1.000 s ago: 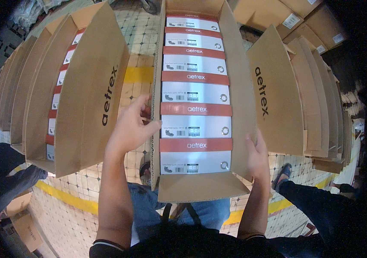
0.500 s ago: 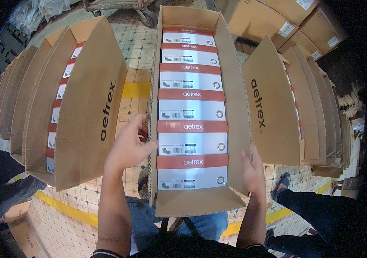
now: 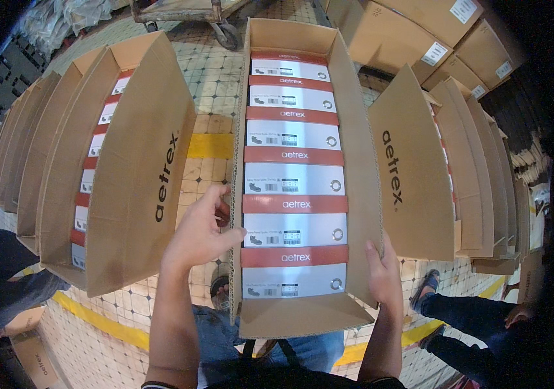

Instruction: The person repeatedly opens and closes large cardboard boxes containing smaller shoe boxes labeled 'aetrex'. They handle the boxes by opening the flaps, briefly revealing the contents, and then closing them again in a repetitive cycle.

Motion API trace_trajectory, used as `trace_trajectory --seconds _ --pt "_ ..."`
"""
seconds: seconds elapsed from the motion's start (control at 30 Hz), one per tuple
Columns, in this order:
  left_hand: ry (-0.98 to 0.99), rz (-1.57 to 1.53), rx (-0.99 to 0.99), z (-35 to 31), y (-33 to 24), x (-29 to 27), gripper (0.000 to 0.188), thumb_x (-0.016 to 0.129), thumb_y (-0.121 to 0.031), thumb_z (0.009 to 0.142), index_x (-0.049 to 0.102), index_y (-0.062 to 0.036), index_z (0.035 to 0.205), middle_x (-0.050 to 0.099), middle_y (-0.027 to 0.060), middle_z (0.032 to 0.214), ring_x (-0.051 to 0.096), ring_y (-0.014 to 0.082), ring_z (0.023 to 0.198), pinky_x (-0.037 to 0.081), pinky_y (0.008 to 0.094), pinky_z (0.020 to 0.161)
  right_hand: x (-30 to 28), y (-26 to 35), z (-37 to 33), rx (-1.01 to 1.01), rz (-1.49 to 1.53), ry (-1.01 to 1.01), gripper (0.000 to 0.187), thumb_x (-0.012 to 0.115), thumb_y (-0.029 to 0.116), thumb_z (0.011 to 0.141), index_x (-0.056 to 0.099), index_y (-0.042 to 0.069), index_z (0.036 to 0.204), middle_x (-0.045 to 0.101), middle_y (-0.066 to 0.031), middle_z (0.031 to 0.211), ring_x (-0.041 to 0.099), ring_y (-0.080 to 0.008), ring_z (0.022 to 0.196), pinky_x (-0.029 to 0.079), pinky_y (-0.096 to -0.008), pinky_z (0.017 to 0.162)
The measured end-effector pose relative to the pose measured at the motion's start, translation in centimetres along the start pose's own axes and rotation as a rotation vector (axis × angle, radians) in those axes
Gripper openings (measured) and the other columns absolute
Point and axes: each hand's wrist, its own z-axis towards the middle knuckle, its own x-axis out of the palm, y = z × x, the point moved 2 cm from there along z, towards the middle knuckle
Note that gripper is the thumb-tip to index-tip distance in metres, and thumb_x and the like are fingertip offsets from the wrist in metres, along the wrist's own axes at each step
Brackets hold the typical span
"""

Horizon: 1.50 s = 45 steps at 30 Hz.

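A long, open cardboard carton [image 3: 358, 194] stands in front of me, its near flap [image 3: 303, 318] folded outward toward my body. Inside, a row of several white shoe boxes [image 3: 293, 230] with red lid bands [image 3: 295, 257] fills its length. My left hand [image 3: 200, 227] is closed on the carton's left wall, thumb hooked over the top edge and fingers outside. On the opposite wall, my right hand [image 3: 384, 269] grips the near part, thumb along the inner side. Most of that hand's fingers are hidden behind the cardboard.
More open cartons stand in rows at left [image 3: 137, 168] and right [image 3: 413, 175], some holding shoe boxes. Closed cartons [image 3: 400, 32] are stacked at the far right. A wheeled trolley [image 3: 186, 11] is at the back. Other people's legs show at left [image 3: 11, 285] and right [image 3: 465, 311].
The whole scene sits slightly lower in the picture, the surrounding cartons and trolley included. Both hands keep their hold on the carton. At right, another person's hand has come into view.
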Motion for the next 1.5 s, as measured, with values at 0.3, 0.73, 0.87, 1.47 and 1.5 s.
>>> trace_trajectory --seconds 0.3,0.73,0.87,1.47,1.5 --pt "0.054 0.069 -0.004 0.7 -0.1 -0.5 0.074 0.078 -0.023 0.067 0.045 0.0068 0.125 0.061 0.0181 0.088 0.062 0.0264 0.083 0.051 0.0354 0.075 0.0 0.1 0.1 0.006 -0.023 0.002 0.044 0.043 0.012 0.099 0.04 -0.007 0.139 0.055 -0.0235 0.13 0.052 -0.0279 0.122 0.037 -0.0356 0.104" --pt "-0.026 0.055 -0.063 2.9 -0.3 -0.3 0.05 0.074 -0.028 0.073 0.05 0.0014 0.106 0.063 0.0157 0.071 0.064 0.0288 0.067 0.051 0.038 0.064 1.3 -0.3 0.1 0.099 0.157 0.006 0.046 0.043 0.014 0.1 0.037 0.0 0.143 0.057 -0.0228 0.128 0.056 -0.0273 0.118 0.041 -0.0362 0.101" --pt "-0.007 0.196 -0.143 3.2 -1.4 -0.4 0.036 0.063 -0.029 0.081 0.05 -0.0004 0.099 0.065 0.0195 0.075 0.066 0.0389 0.072 0.05 0.0467 0.068 2.1 0.4 0.2 0.138 -0.129 -0.007 0.046 0.042 0.015 0.1 0.037 0.002 0.144 0.055 -0.0248 0.131 0.055 -0.0321 0.122 0.043 -0.0388 0.101" --pt "0.168 0.351 0.04 8.4 4.4 -17.1 0.031 0.051 -0.022 0.091 0.06 0.0081 0.09 0.065 0.0199 0.082 0.063 0.028 0.077 0.049 0.0436 0.069 8.6 6.1 -0.8 0.138 -0.44 -0.04 0.022 0.057 0.022 0.084 0.064 0.001 0.09 0.065 -0.0227 0.074 0.067 -0.039 0.072 0.054 -0.0516 0.061" --pt "0.256 0.325 -0.089 9.4 5.2 -18.9 0.033 0.051 -0.022 0.092 0.06 0.0094 0.09 0.065 0.0203 0.081 0.062 0.028 0.076 0.048 0.0444 0.068 9.2 7.0 -1.1 0.056 -0.431 0.05 0.021 0.057 0.021 0.084 0.065 0.002 0.088 0.066 -0.0223 0.076 0.068 -0.0379 0.074 0.054 -0.0506 0.062"
